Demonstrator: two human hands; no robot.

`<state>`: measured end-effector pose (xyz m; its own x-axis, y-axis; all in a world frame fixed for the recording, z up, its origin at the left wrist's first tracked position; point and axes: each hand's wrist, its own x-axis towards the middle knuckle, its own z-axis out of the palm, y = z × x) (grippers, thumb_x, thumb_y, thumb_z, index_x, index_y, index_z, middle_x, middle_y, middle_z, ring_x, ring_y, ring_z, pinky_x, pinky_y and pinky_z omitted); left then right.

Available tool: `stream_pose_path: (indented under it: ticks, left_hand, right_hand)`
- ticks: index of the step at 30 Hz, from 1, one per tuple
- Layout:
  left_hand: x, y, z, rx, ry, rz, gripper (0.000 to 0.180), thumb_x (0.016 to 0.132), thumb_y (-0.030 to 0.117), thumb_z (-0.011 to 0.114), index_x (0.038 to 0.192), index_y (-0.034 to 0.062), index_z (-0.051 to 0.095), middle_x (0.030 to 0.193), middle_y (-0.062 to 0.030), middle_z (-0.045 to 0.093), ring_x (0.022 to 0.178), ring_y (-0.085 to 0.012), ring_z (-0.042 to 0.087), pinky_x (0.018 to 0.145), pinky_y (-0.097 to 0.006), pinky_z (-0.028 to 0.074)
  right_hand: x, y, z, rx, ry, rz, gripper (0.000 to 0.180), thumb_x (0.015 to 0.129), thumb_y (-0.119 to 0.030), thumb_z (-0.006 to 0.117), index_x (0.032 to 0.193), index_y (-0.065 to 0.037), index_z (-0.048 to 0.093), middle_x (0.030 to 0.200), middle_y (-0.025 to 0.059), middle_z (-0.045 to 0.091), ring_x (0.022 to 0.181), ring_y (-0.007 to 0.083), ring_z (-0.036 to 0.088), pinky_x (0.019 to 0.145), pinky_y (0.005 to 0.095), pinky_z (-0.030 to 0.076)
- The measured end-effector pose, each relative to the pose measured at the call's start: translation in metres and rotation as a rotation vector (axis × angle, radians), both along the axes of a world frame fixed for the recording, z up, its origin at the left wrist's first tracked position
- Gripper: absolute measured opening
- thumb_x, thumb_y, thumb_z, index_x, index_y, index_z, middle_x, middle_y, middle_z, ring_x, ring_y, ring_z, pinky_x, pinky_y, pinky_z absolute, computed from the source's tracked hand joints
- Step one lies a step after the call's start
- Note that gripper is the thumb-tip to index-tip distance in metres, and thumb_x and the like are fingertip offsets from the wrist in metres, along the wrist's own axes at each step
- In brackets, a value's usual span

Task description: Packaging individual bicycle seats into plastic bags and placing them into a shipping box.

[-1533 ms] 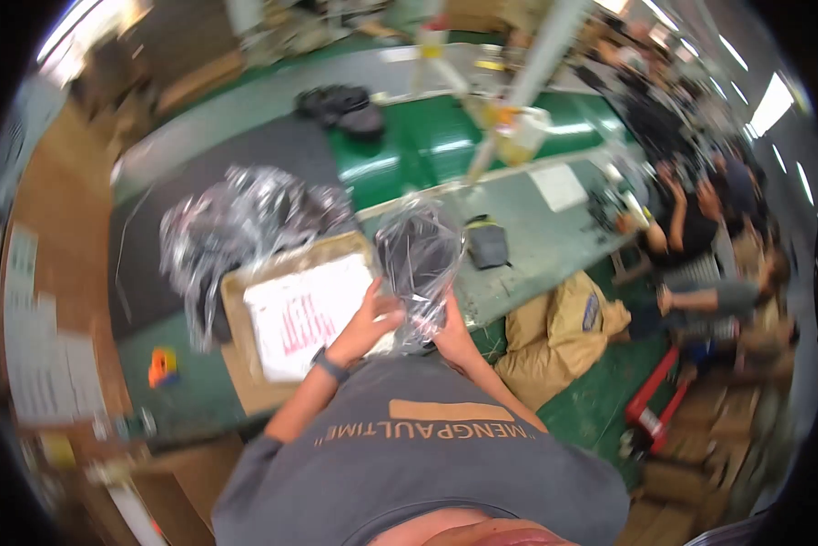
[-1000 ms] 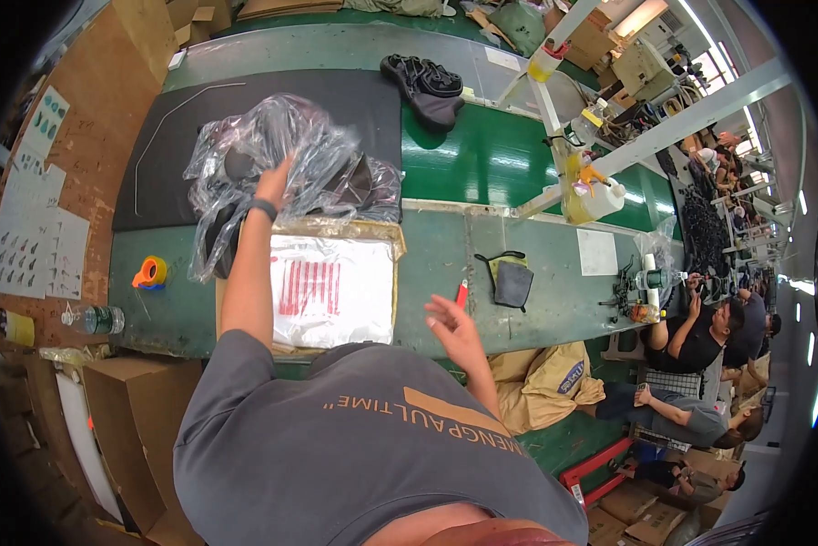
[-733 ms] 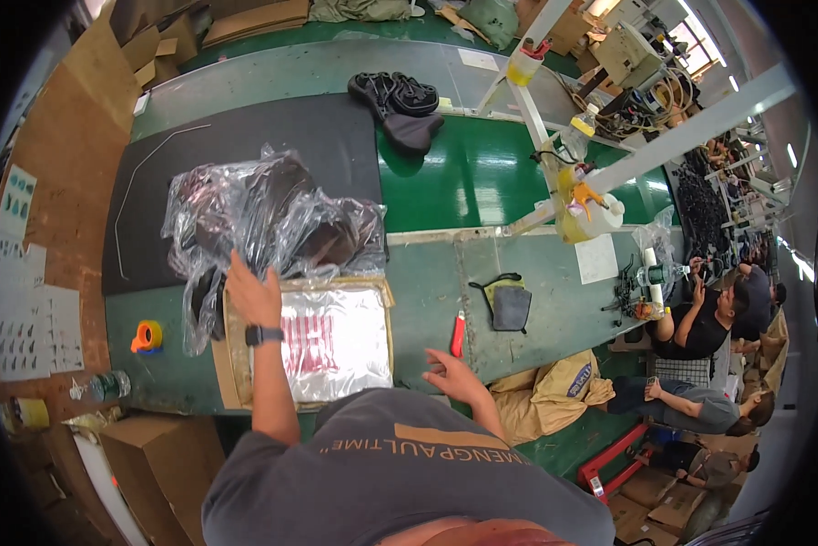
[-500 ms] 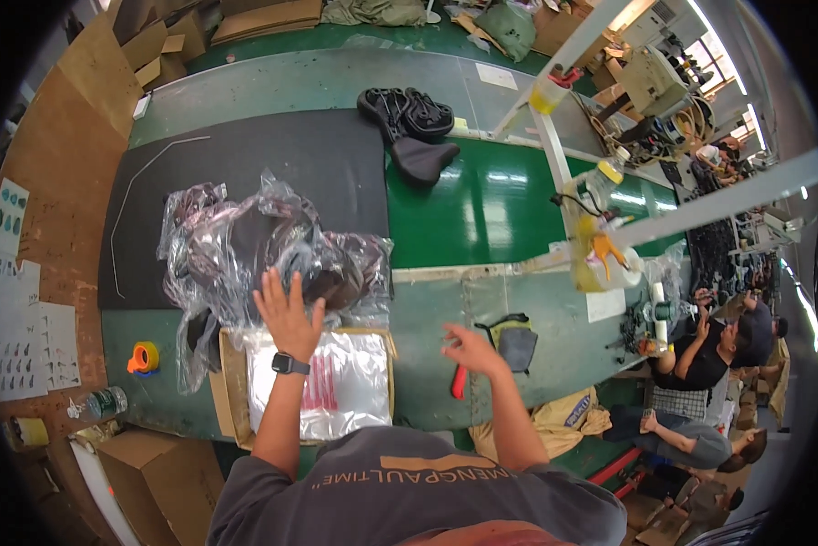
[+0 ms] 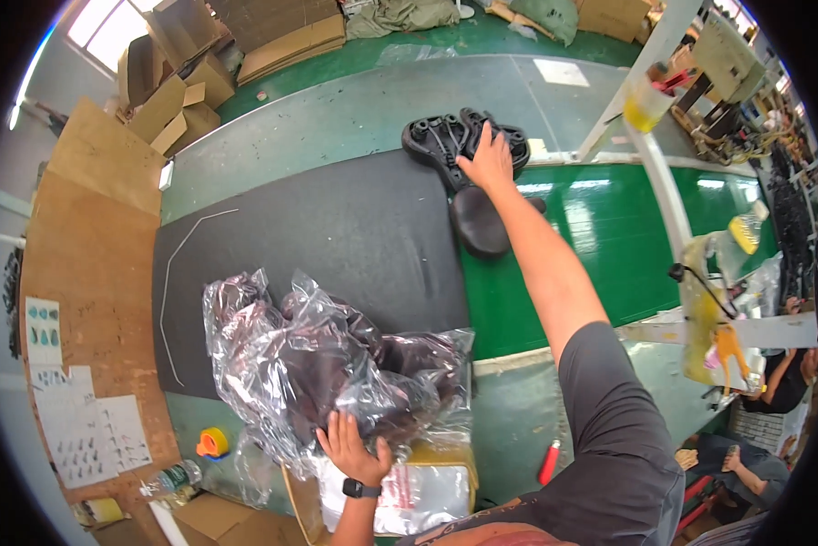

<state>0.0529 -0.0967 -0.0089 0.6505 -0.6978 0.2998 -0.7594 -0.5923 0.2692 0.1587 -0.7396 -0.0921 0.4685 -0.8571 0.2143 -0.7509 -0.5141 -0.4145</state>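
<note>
My left hand (image 5: pixel 358 448), with a dark watch on its wrist, lies with fingers spread on the near edge of a pile of clear plastic bags (image 5: pixel 309 364). Dark, glossy shapes show through the film; their exact kind is hard to make out. My right hand (image 5: pixel 491 164) is stretched far forward over black bicycle saddles (image 5: pixel 431 146) that lie with their undersides up. Its thumb and a finger are apart, and the remaining fingers are partly hidden. Just nearer, another black saddle (image 5: pixel 482 223) rests smooth side up, beside my right forearm.
An open carton (image 5: pixel 471 473) of flat clear bags stands by my left wrist. A black mat (image 5: pixel 336 218) covers the bench's middle beside a shiny green strip (image 5: pixel 609 209). Orange tape (image 5: pixel 212 442), a bottle (image 5: pixel 174 477) and a red-handled tool (image 5: pixel 549 462) lie around. A white frame (image 5: pixel 659 173) rises at right.
My right hand has gone from above the near bench forward to the saddles. My left hand still rests at the bagged pile, now at its near edge. The view has shifted.
</note>
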Motion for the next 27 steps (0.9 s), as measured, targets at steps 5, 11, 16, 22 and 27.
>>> stream_pose_path:
  ticks: [5, 11, 16, 22, 27]
  left_hand:
    - [0.006, -0.003, -0.008, 0.046, 0.010, 0.011, 0.076, 0.099, 0.053, 0.056, 0.147, -0.0056, 0.049, 0.146, -0.0269, 0.058, 0.141, -0.0471, 0.050, 0.123, -0.071, 0.020]
    - [0.009, -0.007, 0.000, 0.039, 0.013, 0.007, 0.075, 0.096, 0.047, 0.057, 0.146, -0.0078, 0.049, 0.144, -0.0303, 0.057, 0.138, -0.0477, 0.051, 0.124, -0.071, 0.017]
    - [0.004, -0.012, 0.010, 0.013, 0.026, -0.013, 0.071, 0.091, 0.037, 0.060, 0.146, -0.0066, 0.050, 0.141, -0.0286, 0.060, 0.135, -0.0453, 0.055, 0.124, -0.070, 0.019]
    - [-0.008, -0.001, 0.031, -0.047, -0.037, -0.015, 0.069, 0.086, 0.027, 0.065, 0.147, -0.0037, 0.052, 0.142, -0.0229, 0.063, 0.136, -0.0391, 0.056, 0.125, -0.067, 0.022]
    - [-0.018, 0.004, 0.032, -0.108, -0.076, -0.091, 0.069, 0.085, 0.025, 0.066, 0.147, -0.0032, 0.053, 0.142, -0.0217, 0.063, 0.135, -0.0373, 0.057, 0.125, -0.066, 0.023]
  right_hand:
    - [0.056, -0.029, -0.036, -0.020, 0.118, -0.232, 0.113, 0.081, -0.060, 0.082, 0.163, -0.003, 0.029, 0.137, 0.0279, 0.058, 0.129, 0.0427, 0.055, 0.117, 0.0541, 0.035]
    - [0.023, -0.002, -0.047, -0.194, 0.012, -0.202, 0.086, 0.073, -0.049, 0.086, 0.136, -0.002, 0.052, 0.115, 0.0193, 0.067, 0.113, 0.0367, 0.062, 0.101, 0.0503, 0.044]
    - [-0.046, 0.050, -0.020, 0.106, 0.094, -0.235, 0.079, 0.075, -0.049, 0.081, 0.133, -0.003, 0.052, 0.123, 0.0231, 0.067, 0.120, 0.0401, 0.062, 0.107, 0.0527, 0.044]
    - [-0.152, 0.183, -0.003, 0.216, 0.153, -0.132, 0.085, 0.073, -0.048, 0.085, 0.136, -0.003, 0.049, 0.127, 0.0241, 0.066, 0.124, 0.0406, 0.060, 0.108, 0.0532, 0.044]
    - [-0.254, 0.243, 0.015, 0.413, 0.012, -0.227, 0.089, 0.071, -0.050, 0.089, 0.139, -0.004, 0.055, 0.128, 0.0236, 0.067, 0.125, 0.0422, 0.061, 0.109, 0.0518, 0.046]
